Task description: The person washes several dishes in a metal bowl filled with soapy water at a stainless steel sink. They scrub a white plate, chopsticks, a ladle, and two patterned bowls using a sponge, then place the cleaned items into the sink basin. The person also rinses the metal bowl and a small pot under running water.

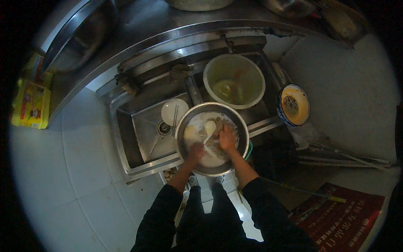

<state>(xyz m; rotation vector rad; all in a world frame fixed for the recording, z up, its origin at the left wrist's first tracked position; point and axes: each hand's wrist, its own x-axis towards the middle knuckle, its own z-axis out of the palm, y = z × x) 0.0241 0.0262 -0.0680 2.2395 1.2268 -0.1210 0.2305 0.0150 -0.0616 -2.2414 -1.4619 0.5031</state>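
Observation:
A round metal basin [244, 138] of cloudy, foamy water rests across the front of the double sink. Both my hands are in it and blurred by motion. My left hand [196, 151] is low on the left side, close to the handle of a white soup spoon [210, 126]; whether it grips the handle I cannot tell. On the right side, my right hand [227, 137] dips its fingers into the water, which hides the tips and anything under them. A pale round item [190, 133] shows through the foam at the left.
The left steel sink bowl [141, 132] holds a white bowl [171, 110] and chopsticks [175, 118]. Behind the basin stands a large plastic tub [206, 75] with some liquid. A blue-patterned bowl [299, 107] sits at right. A steel shelf [151, 19] overhangs the back; a yellow tub [31, 107] is far left.

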